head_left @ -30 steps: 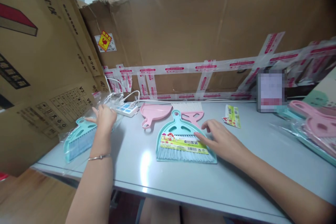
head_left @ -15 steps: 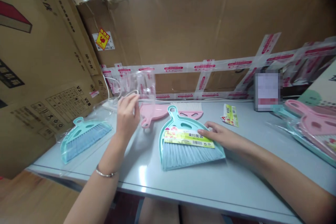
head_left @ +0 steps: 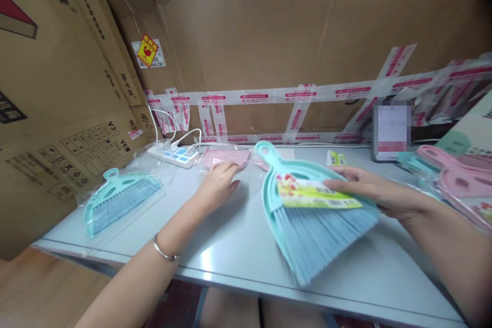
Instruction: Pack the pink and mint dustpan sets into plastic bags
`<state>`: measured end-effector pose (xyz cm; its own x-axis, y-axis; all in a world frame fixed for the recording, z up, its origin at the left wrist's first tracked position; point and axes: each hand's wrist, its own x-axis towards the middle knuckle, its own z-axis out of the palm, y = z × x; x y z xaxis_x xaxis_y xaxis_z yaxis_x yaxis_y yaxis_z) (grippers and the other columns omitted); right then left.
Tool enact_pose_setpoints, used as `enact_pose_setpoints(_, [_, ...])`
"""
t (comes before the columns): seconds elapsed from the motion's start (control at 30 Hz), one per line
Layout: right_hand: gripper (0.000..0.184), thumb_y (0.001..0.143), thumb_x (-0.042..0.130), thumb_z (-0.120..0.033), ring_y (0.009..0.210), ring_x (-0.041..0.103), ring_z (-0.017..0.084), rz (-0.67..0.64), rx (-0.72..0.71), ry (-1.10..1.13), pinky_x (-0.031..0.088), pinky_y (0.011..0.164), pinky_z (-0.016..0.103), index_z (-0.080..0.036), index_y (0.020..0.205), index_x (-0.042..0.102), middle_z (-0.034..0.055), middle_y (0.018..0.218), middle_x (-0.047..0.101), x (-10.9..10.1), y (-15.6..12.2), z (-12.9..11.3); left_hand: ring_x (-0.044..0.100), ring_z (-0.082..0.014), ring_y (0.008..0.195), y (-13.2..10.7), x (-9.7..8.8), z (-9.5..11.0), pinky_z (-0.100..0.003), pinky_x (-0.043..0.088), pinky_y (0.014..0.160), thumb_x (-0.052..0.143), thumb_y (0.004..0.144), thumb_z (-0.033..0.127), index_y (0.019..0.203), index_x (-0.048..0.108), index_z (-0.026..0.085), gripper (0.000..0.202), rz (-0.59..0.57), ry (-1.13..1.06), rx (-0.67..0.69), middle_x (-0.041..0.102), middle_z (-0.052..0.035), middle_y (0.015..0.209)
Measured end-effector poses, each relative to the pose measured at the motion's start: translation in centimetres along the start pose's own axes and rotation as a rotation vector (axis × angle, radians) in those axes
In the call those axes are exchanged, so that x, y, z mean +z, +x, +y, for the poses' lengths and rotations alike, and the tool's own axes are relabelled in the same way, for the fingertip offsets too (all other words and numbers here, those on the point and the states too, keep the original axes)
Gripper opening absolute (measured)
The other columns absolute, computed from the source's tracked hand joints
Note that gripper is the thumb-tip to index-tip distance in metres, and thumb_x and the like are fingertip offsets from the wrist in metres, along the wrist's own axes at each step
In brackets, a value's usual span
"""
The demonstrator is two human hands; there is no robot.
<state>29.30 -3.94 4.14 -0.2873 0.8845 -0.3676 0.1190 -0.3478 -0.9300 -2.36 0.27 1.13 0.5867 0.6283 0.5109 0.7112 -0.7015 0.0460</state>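
Note:
My right hand (head_left: 369, 189) grips a teal dustpan-and-brush set (head_left: 307, 220) by its right side, thumb on the yellow-green label card (head_left: 311, 192). The set is lifted and tilted, bristles toward me and handle pointing away. My left hand (head_left: 217, 182) rests low on the grey table (head_left: 230, 251) with fingers curled on a clear plastic bag (head_left: 234, 164). The bag lies over a pink dustpan (head_left: 226, 156) just beyond the fingers.
A bagged teal brush (head_left: 119, 197) lies at the left. A white power strip (head_left: 175, 155) with cables sits at the back left. A loose label card (head_left: 335, 158) lies behind the set. Bagged pink and teal sets (head_left: 461, 179) pile at the right. Taped cardboard (head_left: 269, 51) walls the table.
My left hand brought the clear bag from the left, raised it, then lowered it onto the table. My right hand lifted the teal set off the table and swung it right.

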Motion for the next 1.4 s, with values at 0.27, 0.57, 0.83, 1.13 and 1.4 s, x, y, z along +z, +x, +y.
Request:
enact_pose_setpoints(0.27, [0.041, 0.065, 0.074, -0.032, 0.087, 0.067, 0.023, -0.156, 0.028, -0.186, 0.053, 0.069, 0.028, -0.019, 0.103, 0.066, 0.0058, 0.095, 0.071, 2.0, 2.0, 1.8, 0.061, -0.0189, 0.093, 0.2, 0.1, 1.0, -0.034, 0.053, 0.079, 0.037, 0.079, -0.004, 0.106, 0.057, 0.012, 0.037, 0.142, -0.142, 0.108, 0.063, -0.0118, 0.102])
enact_pose_setpoints(0.57, [0.062, 0.062, 0.077, -0.043, 0.073, 0.065, 0.019, 0.102, 0.040, -0.215, 0.049, 0.054, 0.024, -0.016, 0.113, 0.054, 0.0047, 0.081, 0.067, 1.9, 2.0, 1.4, 0.057, -0.0194, 0.105, 0.1, 0.3, 1.9, -0.035, 0.053, 0.084, 0.032, 0.075, -0.008, 0.112, 0.053, 0.013, 0.048, 0.110, -0.182, 0.320, 0.061, -0.0134, 0.109])
enact_pose_setpoints(0.83, [0.064, 0.067, 0.075, -0.039, 0.089, 0.065, 0.021, 0.040, 0.025, -0.144, 0.053, 0.069, 0.027, -0.022, 0.122, 0.049, 0.0068, 0.100, 0.067, 2.7, 2.2, 1.4, 0.060, -0.0184, 0.100, 0.3, 0.5, 3.4, -0.032, 0.054, 0.081, 0.037, 0.081, -0.002, 0.112, 0.053, 0.012, 0.038, 0.104, -0.237, 0.418, 0.063, -0.0140, 0.108])
enact_pose_setpoints(1.13, [0.038, 0.065, 0.075, -0.045, 0.057, 0.058, 0.010, 0.025, 0.074, -0.103, 0.042, 0.048, 0.019, -0.018, 0.075, 0.050, -0.0001, 0.069, 0.064, 2.4, 3.5, 3.0, 0.059, -0.0221, 0.102, 0.5, -0.8, 3.8, -0.038, 0.049, 0.083, 0.051, 0.087, 0.024, 0.109, 0.054, 0.013, 0.024, 0.251, -0.141, 0.355, 0.063, -0.0140, 0.107])
enact_pose_setpoints(1.4, [0.038, 0.062, 0.079, -0.032, 0.048, 0.052, 0.008, 0.100, 0.104, 0.022, 0.038, 0.044, 0.018, -0.017, 0.069, 0.046, -0.0032, 0.058, 0.057, 3.3, 3.3, 2.2, 0.052, -0.0171, 0.067, -1.1, -0.8, 9.5, -0.032, 0.036, 0.057, 0.053, 0.081, 0.042, 0.089, 0.057, 0.013, 0.030, -0.101, 0.027, 0.627, 0.061, -0.0050, 0.077])
